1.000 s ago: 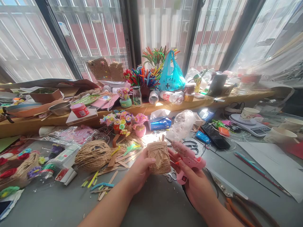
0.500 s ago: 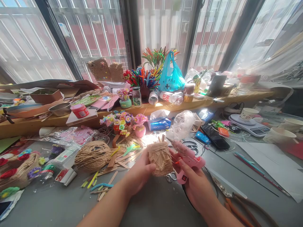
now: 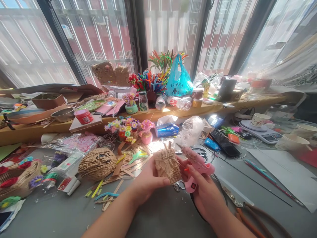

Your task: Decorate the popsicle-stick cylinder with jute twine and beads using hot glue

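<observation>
Left hand (image 3: pixel 148 177) clasps a twine-wrapped piece (image 3: pixel 166 166), right hand (image 3: pixel 205 188) a glue gun (image 3: pixel 196 159), both partly covered

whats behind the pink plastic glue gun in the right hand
Behind the pink glue gun, part of some black-handled scissors shows, with a crumpled clear plastic bag farther back. Whatever its body covers is hidden.

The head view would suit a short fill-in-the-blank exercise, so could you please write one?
The right hand holds the glue gun, whose body is coloured ____.
The left hand holds the twine-wrapped piece, its ____ lying across the lower front.
A paper cup stands on the digital ____.
Of the two hands, the ____ one is nearer the ball of twine.

Missing words: pink; thumb; scale; left.
</observation>
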Motion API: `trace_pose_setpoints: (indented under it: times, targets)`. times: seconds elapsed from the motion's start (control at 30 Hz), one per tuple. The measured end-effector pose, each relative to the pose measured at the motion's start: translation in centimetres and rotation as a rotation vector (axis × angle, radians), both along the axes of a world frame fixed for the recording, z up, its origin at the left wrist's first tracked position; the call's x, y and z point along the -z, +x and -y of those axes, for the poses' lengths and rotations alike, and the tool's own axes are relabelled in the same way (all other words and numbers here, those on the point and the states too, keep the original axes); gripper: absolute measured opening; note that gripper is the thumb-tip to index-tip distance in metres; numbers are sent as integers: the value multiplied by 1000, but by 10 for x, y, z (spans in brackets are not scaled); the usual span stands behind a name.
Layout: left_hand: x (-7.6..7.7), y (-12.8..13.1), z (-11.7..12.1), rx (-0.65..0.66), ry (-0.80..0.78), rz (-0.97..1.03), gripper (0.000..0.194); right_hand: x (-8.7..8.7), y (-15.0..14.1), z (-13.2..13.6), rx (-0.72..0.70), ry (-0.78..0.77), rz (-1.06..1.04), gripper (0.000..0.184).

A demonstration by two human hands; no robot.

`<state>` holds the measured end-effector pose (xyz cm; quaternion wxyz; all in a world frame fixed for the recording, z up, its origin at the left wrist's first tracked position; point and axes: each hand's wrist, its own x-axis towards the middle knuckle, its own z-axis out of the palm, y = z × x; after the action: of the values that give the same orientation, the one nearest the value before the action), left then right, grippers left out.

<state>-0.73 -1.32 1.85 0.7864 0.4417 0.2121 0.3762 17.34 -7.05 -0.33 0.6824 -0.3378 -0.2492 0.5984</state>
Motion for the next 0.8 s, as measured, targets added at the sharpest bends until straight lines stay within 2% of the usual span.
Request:
trace_pose_setpoints:
  times: [0.13, 0.3, 0.4, 0.53, 0.67, 0.8]
  targets:
    - [-5, 1, 0, 43, -78, 37, 67, 0, 1, 0, 11, -20, 3, 60]
    - [-10, -2, -3, 57, -162, 106, 78, -2, 1, 0, 5, -19, -11, 60]
    - [-8, -3, -6, 58, -200, 129, 73, -3, 1, -1, 14, -27, -26, 58]
    - [-8, -1, -9, 30, -248, 111, 50, -3, -1, -1, 45, -40, -65, 58]
    - [-6, 2, -9, -45, -283, 44, 42, -5, -3, -1, 129, -81, -90, 55]
    - [0, 5, -9, -120, -290, -17, 38, -6, -6, -2, 94, -37, -68, 71]
